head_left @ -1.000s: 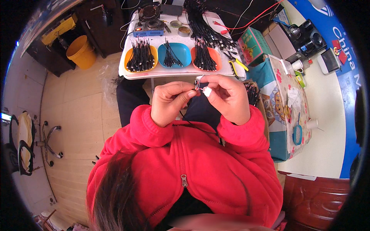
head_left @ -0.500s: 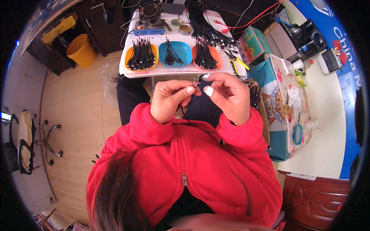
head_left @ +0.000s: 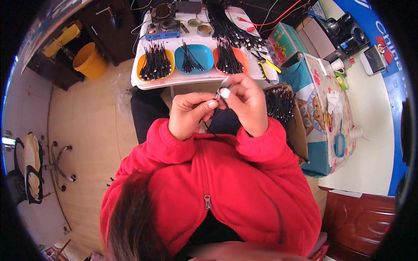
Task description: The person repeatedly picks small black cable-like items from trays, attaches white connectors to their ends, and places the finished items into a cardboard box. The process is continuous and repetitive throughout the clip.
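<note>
Between my thumb and fingers, my left hand pinches a thin black cable near its end, where fine reddish and pale wires poke out. The rest of that cable hangs down in front of my red jacket. Closed at the same wire end, my right hand has white wrapping on its thumb and index fingertips. Just past my hands, a yellow tray, a blue tray and an orange tray stand on the white table, each holding black cables. The blue one holds the fewest.
Yellow-handled pliers lie at the table's right edge. Behind the trays are a blue soldering-type device, a round tin and a large cable bundle. A cardboard box of cables stands at my right, a yellow bucket far left.
My right hand has moved left, and its thumb and fingers have closed at the cable's wire end. My left hand has barely moved. The view has shifted slightly.
</note>
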The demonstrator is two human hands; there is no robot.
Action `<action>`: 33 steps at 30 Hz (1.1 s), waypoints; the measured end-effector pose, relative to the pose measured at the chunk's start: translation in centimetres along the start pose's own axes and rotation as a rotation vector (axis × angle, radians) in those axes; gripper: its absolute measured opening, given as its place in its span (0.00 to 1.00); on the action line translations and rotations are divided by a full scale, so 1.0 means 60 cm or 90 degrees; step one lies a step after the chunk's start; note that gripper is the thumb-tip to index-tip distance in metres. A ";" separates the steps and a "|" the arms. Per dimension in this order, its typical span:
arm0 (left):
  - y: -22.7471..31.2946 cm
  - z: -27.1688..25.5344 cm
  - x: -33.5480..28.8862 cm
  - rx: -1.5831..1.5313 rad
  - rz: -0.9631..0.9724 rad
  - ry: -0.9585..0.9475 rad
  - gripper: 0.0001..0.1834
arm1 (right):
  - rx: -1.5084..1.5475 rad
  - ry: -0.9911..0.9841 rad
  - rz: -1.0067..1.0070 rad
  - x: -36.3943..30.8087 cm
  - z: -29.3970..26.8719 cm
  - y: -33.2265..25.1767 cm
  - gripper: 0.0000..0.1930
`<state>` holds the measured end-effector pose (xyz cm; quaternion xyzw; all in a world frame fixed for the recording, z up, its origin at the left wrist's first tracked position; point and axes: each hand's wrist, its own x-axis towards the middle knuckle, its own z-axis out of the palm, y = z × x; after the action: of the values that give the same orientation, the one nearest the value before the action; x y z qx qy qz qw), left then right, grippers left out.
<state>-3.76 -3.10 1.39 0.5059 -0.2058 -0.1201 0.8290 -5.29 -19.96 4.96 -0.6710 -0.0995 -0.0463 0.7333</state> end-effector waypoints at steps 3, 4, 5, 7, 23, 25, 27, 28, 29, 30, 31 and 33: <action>-0.001 -0.004 0.004 -0.007 0.013 0.001 0.08 | 0.081 0.119 -0.076 -0.006 -0.014 0.006 0.18; -0.002 -0.004 0.004 -0.013 0.022 0.005 0.08 | 0.118 0.131 -0.052 -0.005 -0.021 0.007 0.15; -0.003 -0.003 0.003 -0.009 0.018 0.005 0.07 | 0.133 0.115 -0.008 -0.003 -0.025 0.010 0.14; -0.006 0.001 0.002 -0.009 0.004 0.003 0.07 | 0.149 0.094 0.044 -0.003 -0.031 0.013 0.11; 0.027 0.044 0.004 0.159 0.058 0.070 0.08 | -0.038 0.023 -0.147 -0.018 -0.005 -0.015 0.04; 0.030 0.037 0.006 0.075 -0.003 0.037 0.08 | -0.006 0.010 -0.123 -0.019 -0.009 -0.013 0.04; 0.028 0.032 0.008 -0.078 -0.064 0.000 0.08 | 0.098 -0.021 -0.043 -0.021 -0.019 -0.014 0.05; 0.027 0.031 0.009 -0.155 -0.098 -0.015 0.09 | 0.149 -0.039 -0.003 -0.021 -0.024 -0.014 0.05; 0.025 0.030 0.008 -0.170 -0.117 -0.018 0.09 | 0.191 -0.054 0.011 -0.020 -0.028 -0.014 0.05; 0.024 0.029 0.008 -0.178 -0.119 -0.022 0.09 | 0.179 -0.049 0.018 -0.021 -0.031 -0.015 0.05; 0.023 0.029 0.008 -0.187 -0.121 -0.025 0.09 | 0.164 -0.043 0.016 -0.022 -0.032 -0.015 0.06; 0.022 0.030 0.008 -0.198 -0.122 -0.029 0.09 | 0.122 -0.033 -0.018 -0.023 -0.032 -0.017 0.06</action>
<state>-4.18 -4.12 3.41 0.3857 -0.1544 -0.2406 0.8772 -6.67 -22.09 5.52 -0.5975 -0.1321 -0.0299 0.7904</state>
